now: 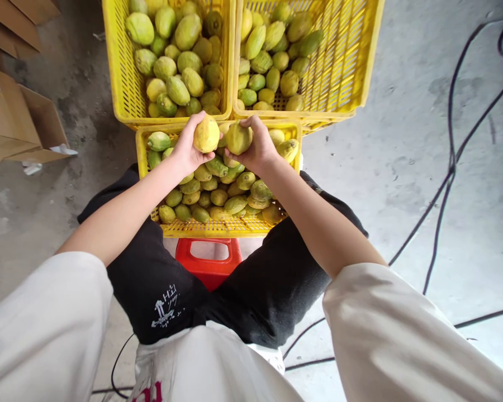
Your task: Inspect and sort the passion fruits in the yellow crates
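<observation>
My left hand (187, 149) is closed around a round yellow fruit (207, 134), its thumb along the top and its fingers below. My right hand (259, 146) grips a yellow-green fruit (239, 138) close beside it. Both fruits are held above the near yellow crate (297, 134), which sits between my knees with many green and yellow oval fruits (219, 196) in it. Their exact kind I cannot tell. My forearms and hands hide part of that crate's contents.
Beyond stand a left yellow crate (111, 67) and a right yellow crate (343, 61), both holding similar fruits. A red plastic stool (209, 273) shows between my legs. Cardboard boxes (8, 106) lie at left; black cables (450, 167) cross the concrete floor at right.
</observation>
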{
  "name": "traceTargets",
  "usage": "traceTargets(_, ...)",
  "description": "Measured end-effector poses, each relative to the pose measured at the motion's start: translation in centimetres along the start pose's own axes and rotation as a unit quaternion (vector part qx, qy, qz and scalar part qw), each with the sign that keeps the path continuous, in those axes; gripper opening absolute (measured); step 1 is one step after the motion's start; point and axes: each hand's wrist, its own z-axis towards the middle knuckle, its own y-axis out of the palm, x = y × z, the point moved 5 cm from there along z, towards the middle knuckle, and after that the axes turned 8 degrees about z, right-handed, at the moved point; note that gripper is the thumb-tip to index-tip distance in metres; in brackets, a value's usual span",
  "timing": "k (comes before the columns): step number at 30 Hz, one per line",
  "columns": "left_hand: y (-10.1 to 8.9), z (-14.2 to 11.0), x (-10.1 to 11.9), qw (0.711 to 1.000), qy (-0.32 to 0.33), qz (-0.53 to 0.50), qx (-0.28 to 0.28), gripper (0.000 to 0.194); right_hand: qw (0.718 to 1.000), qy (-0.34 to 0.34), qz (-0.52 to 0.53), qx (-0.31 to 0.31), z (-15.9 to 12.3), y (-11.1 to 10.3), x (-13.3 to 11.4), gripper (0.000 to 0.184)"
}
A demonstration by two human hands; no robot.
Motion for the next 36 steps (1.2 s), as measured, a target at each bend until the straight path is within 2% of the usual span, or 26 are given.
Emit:
traceTargets(5,0.1,-0.7,0.1,0.999,0.006,-0.022,0.023,0.042,1.000,0.008,0.002,0.006,-0.2,0.0,0.2,0.011)
traceTargets(10,0.8,-1.8,-0.1,0.999,0.001,-0.037,0.030,0.034,1.000,0.004,0.001,-0.013,0.0,0.1,0.1,0.030)
traceTargets(16,1.6,-2.8,0.7,0.999,-0.005,-0.024,0.025,0.032,0.998,0.008,0.036,-0.050,0.5,-0.1,0.3,0.017)
traceTargets(19,1.7,-2.8,0.9,1.000,-0.008,-0.014,0.018,0.035,0.998,0.000,0.056,-0.032,0.2,-0.1,0.2,0.010)
traceTargets(23,1.2,-1.7,0.2,0.998,-0.007,-0.066,0.008,0.038,0.998,-0.016,0.053,0.007,-0.2,0.0,0.1,0.003)
traceTargets(26,0.7,-0.8,-0.2,0.998,0.004,-0.068,0.007,0.044,0.999,-0.018,0.033,-0.014,-0.3,0.4,0.3,0.009)
traceTargets(30,0.5,-0.8,-0.1,0.998,0.002,-0.054,0.010,0.040,0.999,-0.020,0.016,-0.044,0.1,0.4,0.7,0.012)
traceTargets(36,1.6,-2.5,0.4,0.999,-0.009,-0.035,0.016,0.028,0.998,-0.049,-0.004,-0.026,1.2,-0.4,0.8,0.027)
